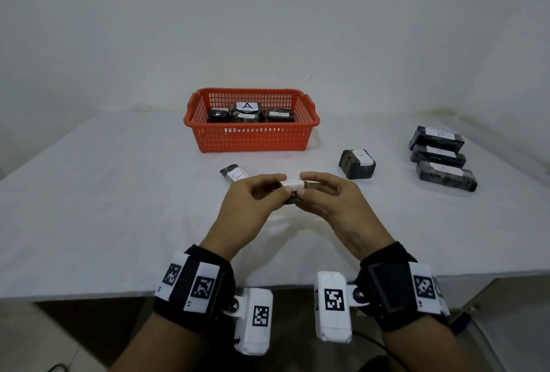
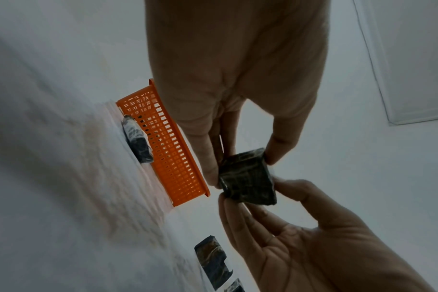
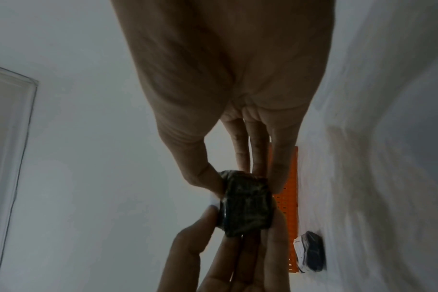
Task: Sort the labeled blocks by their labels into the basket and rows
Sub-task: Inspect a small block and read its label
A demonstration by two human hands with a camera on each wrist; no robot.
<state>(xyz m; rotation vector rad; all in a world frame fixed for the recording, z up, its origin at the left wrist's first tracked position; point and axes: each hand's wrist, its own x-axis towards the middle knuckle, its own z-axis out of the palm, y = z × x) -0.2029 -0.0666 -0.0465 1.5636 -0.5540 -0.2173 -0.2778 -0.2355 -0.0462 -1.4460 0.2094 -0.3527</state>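
Observation:
Both hands hold one small dark block (image 1: 293,190) above the middle of the table. My left hand (image 1: 282,185) pinches its left end and my right hand (image 1: 303,185) pinches its right end. The same block (image 2: 248,177) shows a dark mottled face, also in the right wrist view (image 3: 245,205), where a white label edge peeks out at its left. The orange basket (image 1: 251,139) at the back holds blocks (image 1: 247,112) labeled A. Three long blocks (image 1: 437,155) lie in a row at the right, the farthest labeled B.
A block with a red-marked label (image 1: 235,173) lies just before the basket, behind my left hand. A squat block labeled A (image 1: 357,164) sits right of centre. The white table's front edge (image 1: 89,295) runs below my wrists.

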